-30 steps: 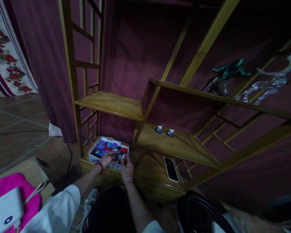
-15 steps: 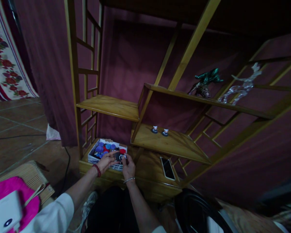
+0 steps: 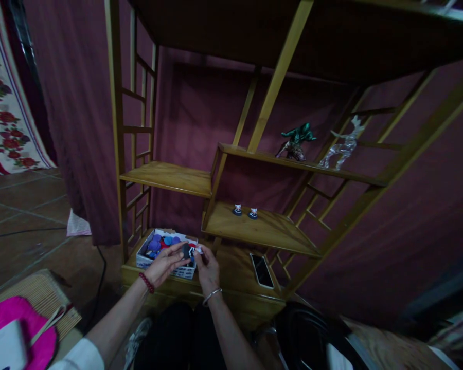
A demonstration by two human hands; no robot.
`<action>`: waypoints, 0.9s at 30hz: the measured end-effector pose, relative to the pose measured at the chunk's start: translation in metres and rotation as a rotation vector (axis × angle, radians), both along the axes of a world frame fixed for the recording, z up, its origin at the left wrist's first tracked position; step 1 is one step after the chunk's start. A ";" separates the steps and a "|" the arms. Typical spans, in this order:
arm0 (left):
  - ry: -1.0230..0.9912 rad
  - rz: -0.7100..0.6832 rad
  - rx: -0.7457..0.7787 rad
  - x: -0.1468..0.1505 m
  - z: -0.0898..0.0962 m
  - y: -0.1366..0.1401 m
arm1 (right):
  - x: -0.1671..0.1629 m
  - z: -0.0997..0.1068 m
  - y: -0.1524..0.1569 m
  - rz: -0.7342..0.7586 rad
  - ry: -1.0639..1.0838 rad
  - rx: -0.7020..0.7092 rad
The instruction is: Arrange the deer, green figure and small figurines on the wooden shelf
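Between my two hands is a small figurine with a dark round base and a white top, lying on its side. My left hand has its fingers closed on the dark base. With its fingertips my right hand pinches the white end. Just below and behind them sits a white cardboard box holding several purple, blue and red round pieces. Two similar small figurines, a left one and a right one, stand upright on the middle wooden shelf.
A phone lies on the low shelf at right. Higher up stand a green figure and a clear deer ornament. A wooden post bounds the left side. At lower left, a pink cloth lies under a white device.
The view has shifted, so the shelf and its ornaments appear further left and lower. Both hands still hold the figurine, which now shows more clearly over the box's right end.
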State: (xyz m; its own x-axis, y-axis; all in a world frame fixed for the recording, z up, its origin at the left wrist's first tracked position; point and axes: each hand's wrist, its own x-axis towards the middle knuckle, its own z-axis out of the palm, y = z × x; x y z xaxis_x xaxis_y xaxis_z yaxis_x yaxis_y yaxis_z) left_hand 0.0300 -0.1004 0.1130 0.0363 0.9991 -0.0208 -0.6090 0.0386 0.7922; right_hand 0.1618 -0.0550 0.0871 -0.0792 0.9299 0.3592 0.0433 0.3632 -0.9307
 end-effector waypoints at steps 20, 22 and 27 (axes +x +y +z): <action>0.055 0.029 0.047 0.022 0.015 -0.009 | 0.019 0.041 -0.016 0.051 0.040 0.052; 0.063 0.013 0.058 0.023 0.016 -0.010 | 0.020 0.040 -0.015 0.041 0.042 0.043; 0.042 0.019 0.054 0.028 0.019 -0.009 | 0.025 0.044 -0.015 0.062 0.055 0.021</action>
